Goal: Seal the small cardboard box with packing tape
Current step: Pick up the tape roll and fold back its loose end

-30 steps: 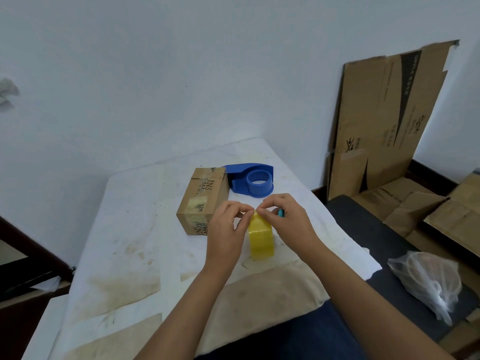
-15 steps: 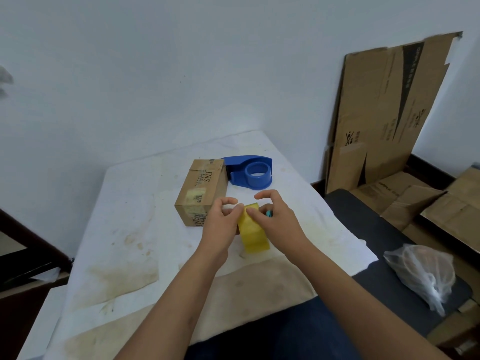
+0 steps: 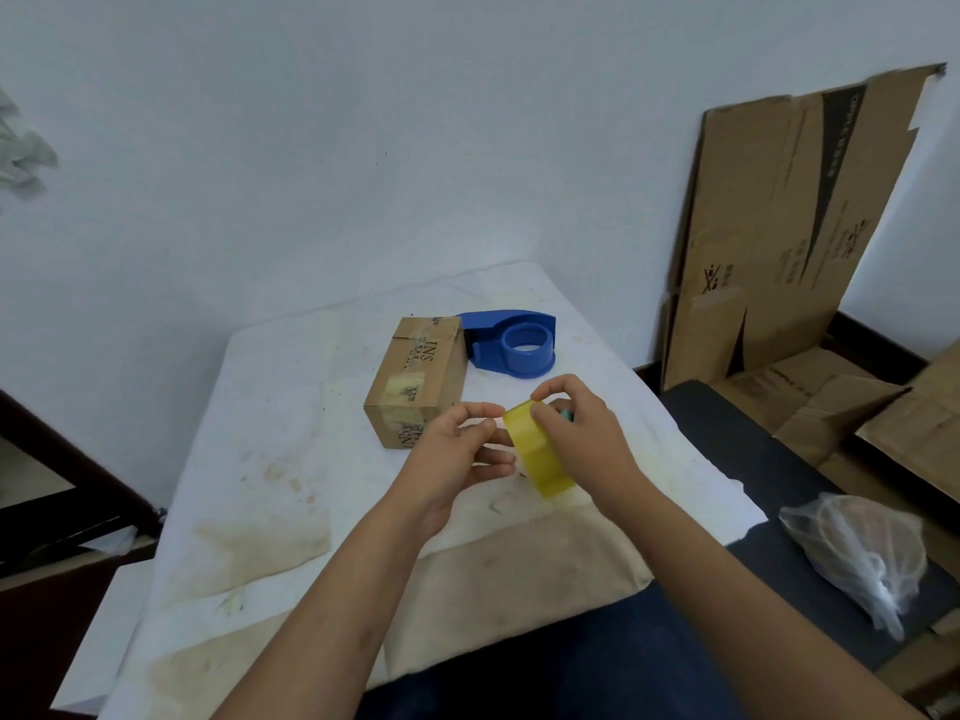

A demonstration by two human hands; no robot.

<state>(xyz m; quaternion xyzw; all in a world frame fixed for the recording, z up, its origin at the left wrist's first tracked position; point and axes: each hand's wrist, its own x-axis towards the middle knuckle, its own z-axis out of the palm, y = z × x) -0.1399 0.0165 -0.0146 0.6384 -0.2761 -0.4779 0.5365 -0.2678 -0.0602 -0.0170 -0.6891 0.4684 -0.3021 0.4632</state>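
Between my two hands, raised a little above the tabletop, I see the roll of yellow packing tape standing on edge and tilted. My right hand wraps the roll from its right side, with the thumb and forefinger closed on the upper rim. My left hand sits just left of the roll; its thumb and forefinger are pinched together against the roll's top edge, while the lower fingers reach across to touch the roll's side. I cannot tell whether a loose tape end lies inside that pinch. Something small and teal peeks out behind my right fingers, too hidden to identify.

Just beyond my left fingertips, apart from them, the small cardboard box lies on the stained white table cover, flaps shut, with old tape patches and dark printed letters on its top and near end. Past my right fingertips, touching the box's far right corner, a blue tape dispenser lies flat with its hub empty.

Well off to the right of my right hand, flattened cardboard leans against the wall, more cardboard pieces lie below it, and a clear plastic bag rests on a dark surface.
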